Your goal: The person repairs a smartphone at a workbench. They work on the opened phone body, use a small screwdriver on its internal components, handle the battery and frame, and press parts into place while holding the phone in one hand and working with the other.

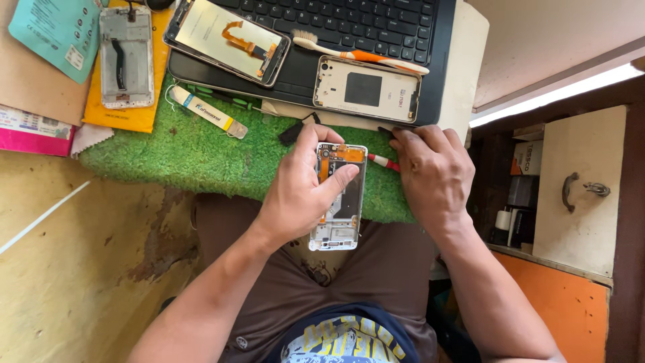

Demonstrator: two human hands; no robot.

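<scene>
Opened phone frame (339, 198), centre frame, is clamped by left hand (299, 195); light, stiff, fragile, best gripped by edges. Red-tipped tool (384, 161) is covered by right hand (430, 171), grip unclear.

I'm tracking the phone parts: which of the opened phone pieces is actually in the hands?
The white phone frame with an orange flex strip, gripped by the left hand over the green mat's front edge; the others lie untouched farther back.
</scene>
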